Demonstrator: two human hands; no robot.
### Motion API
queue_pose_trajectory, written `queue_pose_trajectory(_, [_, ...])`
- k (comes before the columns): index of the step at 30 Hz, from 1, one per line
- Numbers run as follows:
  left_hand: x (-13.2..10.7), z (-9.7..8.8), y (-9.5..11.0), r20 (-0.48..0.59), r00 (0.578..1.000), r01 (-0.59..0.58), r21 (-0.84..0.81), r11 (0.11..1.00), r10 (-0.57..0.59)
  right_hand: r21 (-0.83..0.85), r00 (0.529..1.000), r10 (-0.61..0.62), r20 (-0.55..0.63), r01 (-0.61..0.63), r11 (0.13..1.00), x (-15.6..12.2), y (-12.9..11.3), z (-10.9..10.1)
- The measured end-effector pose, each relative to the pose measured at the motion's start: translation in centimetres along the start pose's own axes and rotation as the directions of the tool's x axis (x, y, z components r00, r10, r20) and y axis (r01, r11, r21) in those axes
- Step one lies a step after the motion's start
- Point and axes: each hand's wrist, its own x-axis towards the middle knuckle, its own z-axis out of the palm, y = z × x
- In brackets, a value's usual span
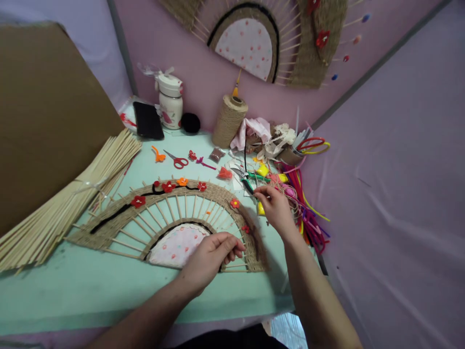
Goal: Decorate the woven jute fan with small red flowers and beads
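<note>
A woven twine fan (109, 228) with thin stick ribs, red and orange flowers and a dotted pink-white half-circle centre lies on the table. Above its right part hovers my left hand (214, 254), fingers curled and thumb pressed against them; whatever is in them is hidden. My right hand (275, 208) is past the fan's right side, thumb and fingertips pinched at the handle end of pruning shears (248, 186) with green and black handles. The shears lie among small packets and craft scraps, blades pointing away to the left.
On the left lies a bundle of thin sticks (72, 198) beside a brown board (47, 116). Red scissors (179, 162), a twine spool (228, 121), a white bottle (170, 104) and a phone (148, 120) are at the back. Colourful pipe cleaners (316, 228) heap at the right edge.
</note>
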Motion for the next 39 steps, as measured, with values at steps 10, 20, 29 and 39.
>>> queue_pose_trajectory(10, [-0.1, -1.4, -0.4, 0.0, 0.997, -0.074, 0.023, 0.997, 0.074, -0.126, 0.998, -0.014, 0.058, 0.021, 0.992, 6.9, 1.5, 5.2])
queue_pose_trajectory(20, [0.0, -1.2, 0.0, -0.091, 0.995, -0.037, -0.091, 0.995, 0.029, -0.214, 1.0, -0.005, 0.026, 0.01, 0.977, 7.1, 3.0, 6.1])
queue_pose_trajectory(29, [0.2, -1.2, -0.2, -0.098, 0.995, -0.021, -0.348, 0.937, -0.014, -0.156, 0.998, -0.044, -0.054, 0.035, 0.987, 6.4, 1.7, 4.6])
queue_pose_trajectory(39, [0.6, -0.9, 0.9, 0.05, 0.999, 0.046, -0.735, 0.677, -0.014, 0.23, 0.973, -0.164, -0.163, 0.199, 0.953, -8.4, -5.6, 0.4])
